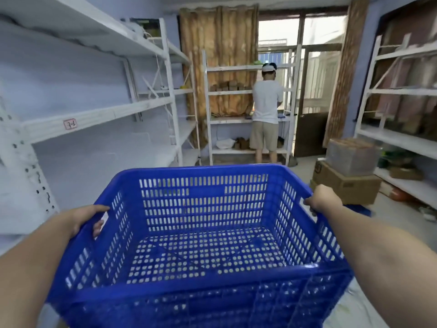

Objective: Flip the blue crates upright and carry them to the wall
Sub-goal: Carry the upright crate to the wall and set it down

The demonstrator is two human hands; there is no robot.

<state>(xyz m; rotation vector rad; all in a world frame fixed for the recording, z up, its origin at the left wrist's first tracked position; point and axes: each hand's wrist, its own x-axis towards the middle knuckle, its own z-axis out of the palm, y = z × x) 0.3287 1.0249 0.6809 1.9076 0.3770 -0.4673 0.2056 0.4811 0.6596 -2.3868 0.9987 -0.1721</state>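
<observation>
A large blue perforated plastic crate [203, 233] is upright and lifted off the floor in front of me, its open top facing the camera and nothing inside. My left hand [87, 220] is closed over the crate's left rim, with fingers hooked through the handle slot. My right hand [322, 200] grips the right rim at its handle. A sliver of another blue object [359, 209] shows on the floor behind my right wrist, mostly hidden.
White metal shelving [99, 117] lines the left wall and another rack [402, 136] the right. A person in a white shirt [266, 107] stands at the far shelves by the door. Stacked cardboard boxes [345, 183] sit on the floor at right.
</observation>
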